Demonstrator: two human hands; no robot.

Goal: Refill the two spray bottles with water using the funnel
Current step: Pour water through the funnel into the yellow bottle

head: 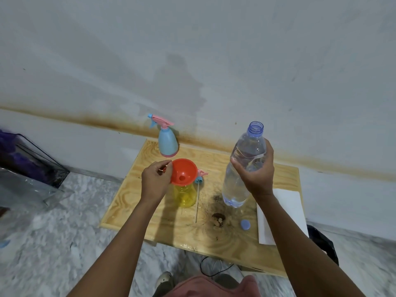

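We are pinching the orange funnel point(184, 171) in our left hand point(155, 179), seated in the yellow spray bottle point(184, 195) at table centre. Our right hand point(256, 172) is wrapping the uncapped water bottle point(243, 166) at three o'clock; tipping fast could be flooding the funnel.

Both forearms bare, extended forward, roughly parallel. Left hand point(155, 181) knuckles up, fingers curled, thumb and fingertips pinching funnel point(184, 172) rim at its left edge. Right hand point(256, 170) higher and well apart to the right, wrapped around upper body of bottle point(244, 166), thumb on near-left side, fingers round the far side, wrist slightly bent, bottle upright with slight tilt.
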